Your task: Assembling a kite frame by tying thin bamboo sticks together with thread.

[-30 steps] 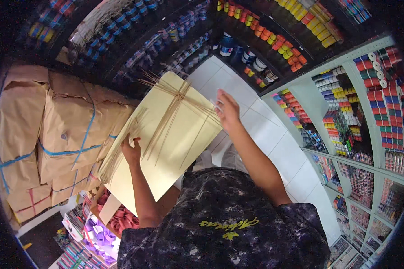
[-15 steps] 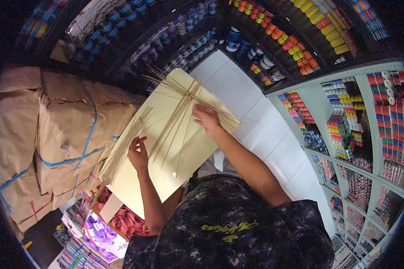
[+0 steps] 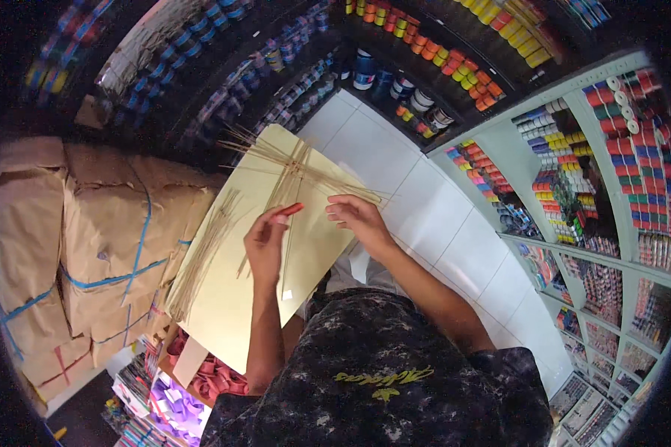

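Note:
Thin brown sticks (image 3: 297,170) lie crossed in a woven bundle on a pale yellow board (image 3: 227,328), their ends fanning out toward the far left and the right. My left hand (image 3: 265,244) is raised over the board's middle, thumb and index finger together at a small red shape (image 3: 291,209). Whether that red is a held object or the finger itself, I cannot make out. Just below the crossing, my right hand (image 3: 359,223) hovers with fingers stretched and slightly apart, holding nothing visible. Another group of loose sticks (image 3: 207,257) lies along the board's left side.
Large brown paper packages (image 3: 104,238) tied with blue strap stand at left. Below them are a box of red ribbon pieces (image 3: 216,376) and purple ribbon pieces (image 3: 173,402). Shelves of colourful spools (image 3: 462,71) line the back, and a cabinet (image 3: 525,246) stands right of the tiled floor (image 3: 425,223).
My left hand has moved right, from beside the loose sticks to the board's middle, and red now shows at its fingertips. My right hand has drawn back from the crossed sticks. The view has shifted.

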A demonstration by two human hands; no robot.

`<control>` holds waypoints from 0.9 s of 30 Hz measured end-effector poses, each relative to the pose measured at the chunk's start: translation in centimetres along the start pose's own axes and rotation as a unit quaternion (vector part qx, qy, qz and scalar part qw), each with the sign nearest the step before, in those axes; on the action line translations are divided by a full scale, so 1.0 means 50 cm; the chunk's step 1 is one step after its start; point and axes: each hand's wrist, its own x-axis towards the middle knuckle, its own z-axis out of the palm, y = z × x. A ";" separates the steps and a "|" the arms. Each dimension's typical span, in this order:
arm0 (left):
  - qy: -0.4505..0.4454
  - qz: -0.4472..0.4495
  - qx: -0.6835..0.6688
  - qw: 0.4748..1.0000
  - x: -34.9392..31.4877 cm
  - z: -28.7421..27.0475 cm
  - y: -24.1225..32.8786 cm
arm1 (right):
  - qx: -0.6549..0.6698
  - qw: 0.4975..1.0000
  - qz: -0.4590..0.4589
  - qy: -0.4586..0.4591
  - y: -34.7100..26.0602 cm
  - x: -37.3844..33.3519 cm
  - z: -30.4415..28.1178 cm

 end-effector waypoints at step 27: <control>-0.395 -0.024 -0.115 0.911 -0.211 0.481 0.172 | -0.194 0.839 -0.418 0.290 -0.144 -0.433 -0.275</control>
